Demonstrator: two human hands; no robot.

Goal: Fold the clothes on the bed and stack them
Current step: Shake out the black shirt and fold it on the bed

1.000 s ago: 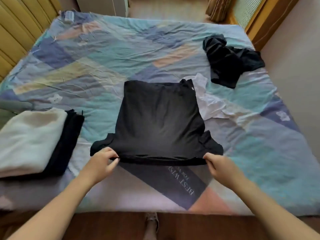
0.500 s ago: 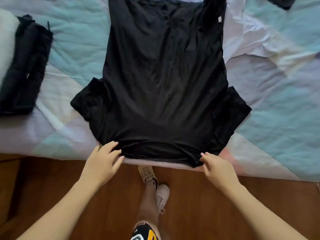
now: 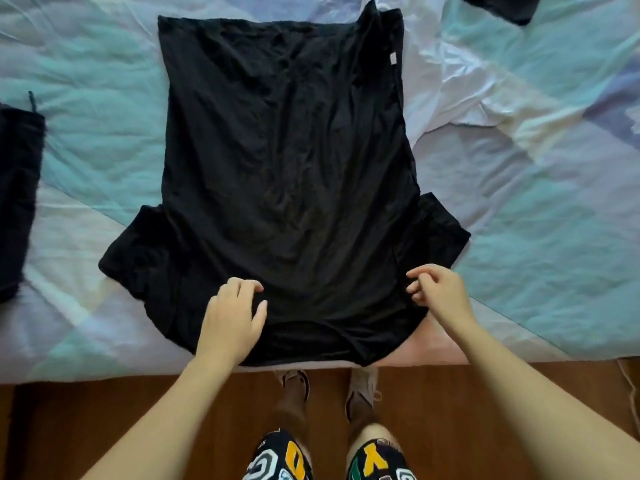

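Note:
A black T-shirt (image 3: 287,161) lies spread flat on the patchwork quilt (image 3: 540,244), with its collar end at the bed's near edge and a short sleeve sticking out on each side. My left hand (image 3: 233,320) rests on the cloth by the left shoulder, fingers loosely bent and holding nothing. My right hand (image 3: 440,292) hovers at the right shoulder beside the sleeve. Its fingers are loosely curled, and I see no cloth between them.
A folded black garment (image 3: 17,202) lies at the left edge of view. A crumpled white garment (image 3: 450,84) sits right of the shirt, and a dark garment (image 3: 502,5) shows at the top right. Wooden floor (image 3: 104,427) and my feet are below the bed's edge.
Both hands have let go of the shirt's near edge and moved forward onto its shoulders. The shirt now lies flat on the bed, and my head has tilted further down.

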